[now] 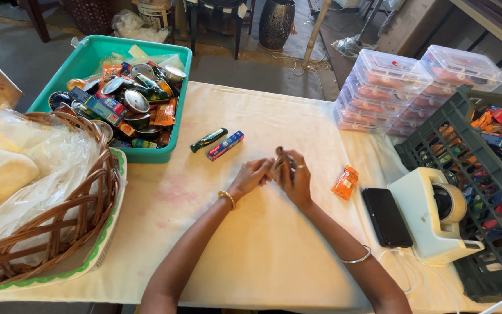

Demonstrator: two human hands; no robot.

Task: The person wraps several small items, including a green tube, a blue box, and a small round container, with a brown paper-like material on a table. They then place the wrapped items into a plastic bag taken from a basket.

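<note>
Near the middle of the surface (262, 256), both hands, left hand (253, 176) and right hand (295, 179), had fingers pinched on a small brown pouch (279, 158), apparently light, soft, best gripped at its neck.

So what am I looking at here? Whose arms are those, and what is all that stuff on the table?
There is no machine here: a person wears a camera on the head, so you look down at their own two arms. The left hand and right hand meet mid-table, together holding a small brown item; what it is I cannot tell. On the white cloth lie a dark bottle, a blue box, an orange packet and a black phone. At left are a wicker basket with plastic bags and a teal bin of tins and packets. At right stand a tape dispenser, a dark crate and stacked clear boxes.
</note>
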